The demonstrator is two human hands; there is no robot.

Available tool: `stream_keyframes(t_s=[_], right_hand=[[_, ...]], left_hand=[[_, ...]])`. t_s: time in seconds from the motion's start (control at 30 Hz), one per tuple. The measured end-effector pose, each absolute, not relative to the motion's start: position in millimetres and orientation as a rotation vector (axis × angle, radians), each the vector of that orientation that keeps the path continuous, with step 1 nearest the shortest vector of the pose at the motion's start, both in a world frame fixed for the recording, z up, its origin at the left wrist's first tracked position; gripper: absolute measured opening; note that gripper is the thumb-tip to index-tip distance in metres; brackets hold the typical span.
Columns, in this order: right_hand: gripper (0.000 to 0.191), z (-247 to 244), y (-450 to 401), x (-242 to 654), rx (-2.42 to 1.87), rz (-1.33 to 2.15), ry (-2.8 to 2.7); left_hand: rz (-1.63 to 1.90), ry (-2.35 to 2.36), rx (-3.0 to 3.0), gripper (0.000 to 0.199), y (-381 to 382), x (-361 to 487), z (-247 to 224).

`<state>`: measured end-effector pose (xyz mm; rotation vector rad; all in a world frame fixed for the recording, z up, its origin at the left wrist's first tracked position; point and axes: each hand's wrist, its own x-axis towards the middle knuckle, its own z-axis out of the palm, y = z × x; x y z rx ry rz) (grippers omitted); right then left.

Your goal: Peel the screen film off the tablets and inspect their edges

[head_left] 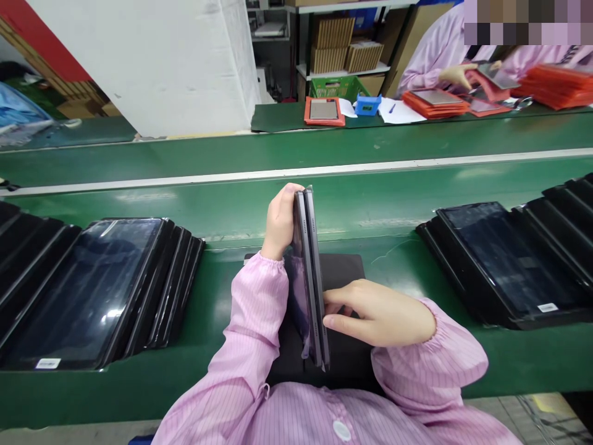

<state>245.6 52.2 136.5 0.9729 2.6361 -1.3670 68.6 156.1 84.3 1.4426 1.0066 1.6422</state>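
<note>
Midway through a handling step, by our reading: we have a pair of tablets point(317, 278) stood on their long edges, side by side, above a black folder-like sheet point(343, 267) on the green bench point(222, 296). Our left hand point(278, 219) is wrapped around their far end, gripping. Our right hand point(382, 312) has thumb and fingertips, bent, against the right-hand tablet's outer side; whether they pinch anything there, we cannot tell.

Progress: the pair is up in hand, neither tablet laid flat. More devices lie in overlapping rows, a left stack point(99, 278) and a right stack point(504, 259), both well apart from our hands. Which stack is finished and which waiting, we cannot tell; this pair, we judge, is unfinished.
</note>
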Motion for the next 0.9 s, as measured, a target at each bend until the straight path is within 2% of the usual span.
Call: stream_keyframes(t_s=[0.9], right_hand=[[0.018,141.3,39.5,250.6,1.139,-1.324,2.729]], left_hand=[[1.528,0.976,1.648,0.048,133.2,71.9,101.8]])
